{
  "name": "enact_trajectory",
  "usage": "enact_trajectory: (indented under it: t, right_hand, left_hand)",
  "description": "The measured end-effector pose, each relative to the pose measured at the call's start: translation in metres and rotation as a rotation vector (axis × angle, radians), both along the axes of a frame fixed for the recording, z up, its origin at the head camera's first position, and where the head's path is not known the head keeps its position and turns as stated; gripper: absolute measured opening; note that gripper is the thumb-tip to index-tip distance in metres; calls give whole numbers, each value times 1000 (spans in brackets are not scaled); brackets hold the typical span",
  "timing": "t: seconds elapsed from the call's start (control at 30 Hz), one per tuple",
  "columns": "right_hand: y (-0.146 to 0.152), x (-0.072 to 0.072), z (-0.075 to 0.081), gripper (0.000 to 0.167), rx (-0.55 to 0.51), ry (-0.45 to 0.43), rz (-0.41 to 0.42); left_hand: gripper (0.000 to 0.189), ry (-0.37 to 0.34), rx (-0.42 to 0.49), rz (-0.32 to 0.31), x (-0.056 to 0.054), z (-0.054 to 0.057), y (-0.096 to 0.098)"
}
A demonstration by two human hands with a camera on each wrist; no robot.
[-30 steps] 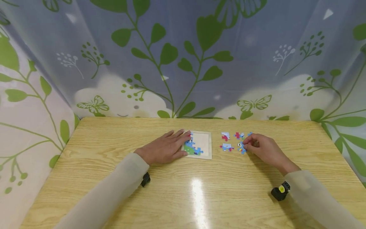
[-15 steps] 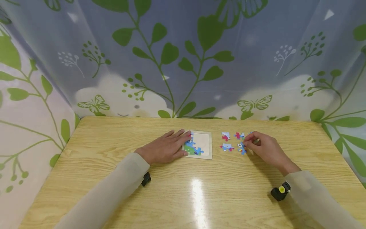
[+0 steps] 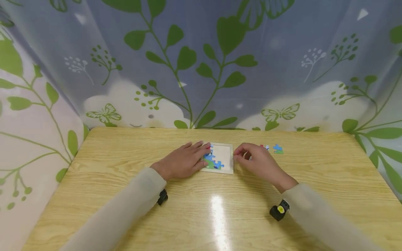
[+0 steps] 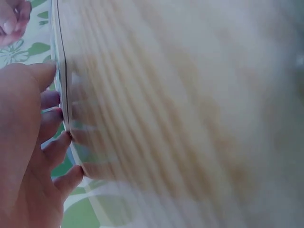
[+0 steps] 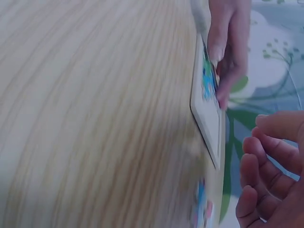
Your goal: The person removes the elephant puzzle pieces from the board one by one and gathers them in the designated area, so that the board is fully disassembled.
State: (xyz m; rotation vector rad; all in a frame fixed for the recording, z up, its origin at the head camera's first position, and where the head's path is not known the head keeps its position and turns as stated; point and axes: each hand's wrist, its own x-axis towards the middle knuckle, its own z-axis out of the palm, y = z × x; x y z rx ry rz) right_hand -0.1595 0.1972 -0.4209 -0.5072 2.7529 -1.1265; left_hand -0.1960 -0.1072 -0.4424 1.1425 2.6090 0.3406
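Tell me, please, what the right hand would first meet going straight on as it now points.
Likely the puzzle frame, at its right edge, though the right hand may pass above, as depth is unclear.

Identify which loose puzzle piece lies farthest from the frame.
The blue and green piece, fully visible at right. The red and white piece lies nearer the frame, partly behind the right hand.

Right fingers (image 5: 279, 151) hover near the puzzle tray (image 5: 206, 122).

No text, number or sign legible on the puzzle frame (image 3: 224, 171), the jigsaw pieces (image 3: 278, 149) beside it or the curtain (image 3: 204, 66) behind it.
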Motion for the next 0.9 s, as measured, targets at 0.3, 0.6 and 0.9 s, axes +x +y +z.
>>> enact_trajectory:
  t: [0.3,0.6,0.9]
  right_hand:
    - [-31,-5,-7,15,53,-58,34]
    - [-41,-5,-13,25,143,-86,42]
    - [-43,-4,-16,19,179,-47,48]
  left_hand:
    - [61,79,-31,5,1,-4,2]
    - [60,159,-84,19,6,-2,9]
    - [61,204,-125,44,11,0,14]
